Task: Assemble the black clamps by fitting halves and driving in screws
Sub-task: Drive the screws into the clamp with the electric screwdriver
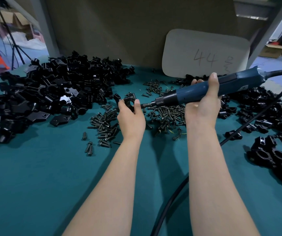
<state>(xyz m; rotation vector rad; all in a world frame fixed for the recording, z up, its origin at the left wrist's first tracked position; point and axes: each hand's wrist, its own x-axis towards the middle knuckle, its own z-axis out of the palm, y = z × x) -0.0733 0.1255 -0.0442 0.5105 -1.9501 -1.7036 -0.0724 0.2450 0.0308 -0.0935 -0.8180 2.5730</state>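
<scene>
The left hand [131, 116] grips a black clamp [129, 101] between thumb and curled fingers, holding it just above the green table [34, 184] near the middle of the work area. The right hand [203, 103] is wrapped around the body of a blue power screwdriver [205, 87], which lies almost level and points left, its bit touching the right side of the clamp beside the left thumb. A black cord [171, 201] runs from the tool's back end, loops down and crosses the table toward the near edge. Loose dark screws [167, 114] lie scattered under and between the hands. On the left sits a big heap of clamp halves [51, 92], and on the right a spread of joined clamps [273, 116]. A pale card [205, 53] marked "44" leans against the back wall.
</scene>
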